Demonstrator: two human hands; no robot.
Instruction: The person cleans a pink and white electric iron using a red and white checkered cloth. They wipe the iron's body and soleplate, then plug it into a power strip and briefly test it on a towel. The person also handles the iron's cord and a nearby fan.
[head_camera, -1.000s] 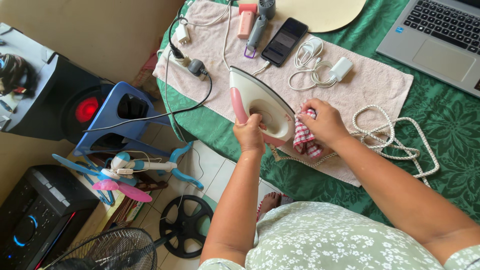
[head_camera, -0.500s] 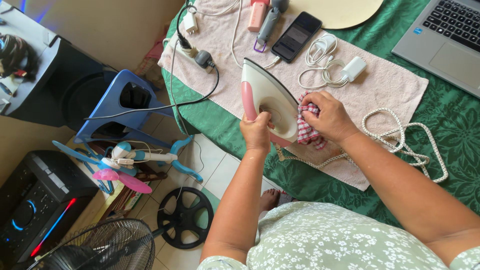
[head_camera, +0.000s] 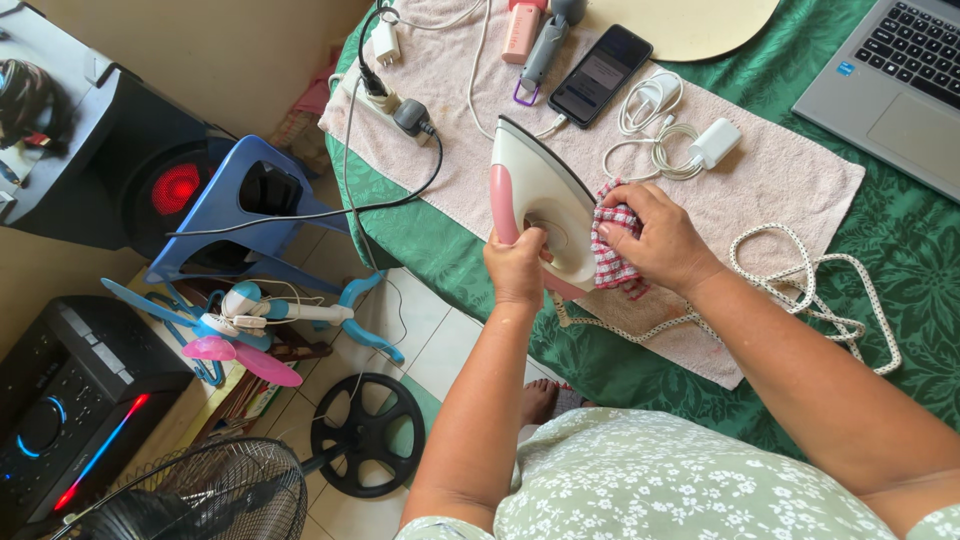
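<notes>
I see the iron (head_camera: 535, 205) tipped on its side over the pink towel (head_camera: 770, 165), close to the near edge of the green-clothed table (head_camera: 900, 270). My left hand (head_camera: 517, 265) is closed around its pink handle, and my right hand (head_camera: 660, 240) is clenched on a red checked cloth (head_camera: 610, 245) pressed against the iron's face. Open towel lies just right of the iron; left of it the table drops away to tiled floor. Compared with half a second ago, both hands grip as before and the cloth sits slightly higher on the iron. Beyond the iron lie a phone (head_camera: 600, 75), a white charger with coiled cable (head_camera: 690, 145) and a power strip (head_camera: 390, 105). The iron's braided cord (head_camera: 800, 290) loops to the right, under my right forearm.
</notes>
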